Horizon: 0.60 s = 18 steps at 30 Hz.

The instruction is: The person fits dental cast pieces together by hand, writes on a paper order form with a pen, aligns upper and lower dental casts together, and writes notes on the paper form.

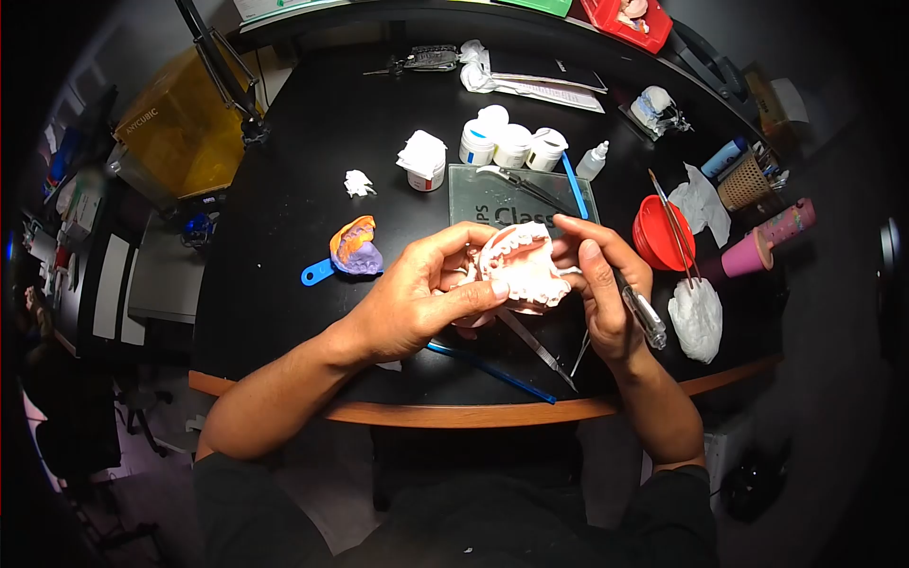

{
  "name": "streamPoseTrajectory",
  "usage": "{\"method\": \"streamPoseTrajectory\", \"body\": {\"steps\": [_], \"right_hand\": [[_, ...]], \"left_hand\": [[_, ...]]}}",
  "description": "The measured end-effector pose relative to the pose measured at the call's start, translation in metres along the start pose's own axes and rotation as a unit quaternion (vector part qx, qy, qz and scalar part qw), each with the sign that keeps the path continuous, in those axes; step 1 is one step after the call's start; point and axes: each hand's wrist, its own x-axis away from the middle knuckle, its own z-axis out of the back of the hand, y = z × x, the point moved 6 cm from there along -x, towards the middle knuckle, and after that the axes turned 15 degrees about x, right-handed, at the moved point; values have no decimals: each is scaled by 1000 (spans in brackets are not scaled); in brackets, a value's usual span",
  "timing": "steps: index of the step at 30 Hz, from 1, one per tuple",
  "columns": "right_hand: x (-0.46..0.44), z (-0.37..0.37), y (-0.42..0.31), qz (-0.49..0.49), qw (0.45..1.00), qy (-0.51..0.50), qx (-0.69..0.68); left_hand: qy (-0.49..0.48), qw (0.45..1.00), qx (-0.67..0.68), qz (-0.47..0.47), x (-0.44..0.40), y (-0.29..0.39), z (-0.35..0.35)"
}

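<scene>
A pale pink dental cast [524, 268] is held up over the front middle of the black table. My left hand [431, 293] grips its left side, thumb across the front and fingers behind. At its right side is my right hand [611, 284], fingers curled around a dark pen-like tool with a clear end [644, 317]; its fingertips are near or against the cast, and the exact contact is hidden. Behind the hands lies a glass slab [516, 194] with a dark-handled instrument on it. Below the cast a metal spatula [540, 350] and a blue stick [492, 372] rest on the table.
White jars [512, 147] and a dropper bottle [592, 161] stand behind the slab. To the left lies an orange and purple impression tray [356, 248]. A red bowl [660, 235] with brushes and a crumpled white tissue [696, 320] are on the right. The wooden table edge [454, 415] runs in front.
</scene>
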Motion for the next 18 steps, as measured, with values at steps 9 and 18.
{"method": "streamPoseTrajectory", "body": {"steps": [9, 18], "right_hand": [[3, -10, -2, -40, 989, -100, -101], [4, -16, -1, -86, 981, -132, -116]], "left_hand": [[-11, 1000, 4, 4, 2, 3, -1], [-16, 991, -122, -56, 0, 5, -3]]}}
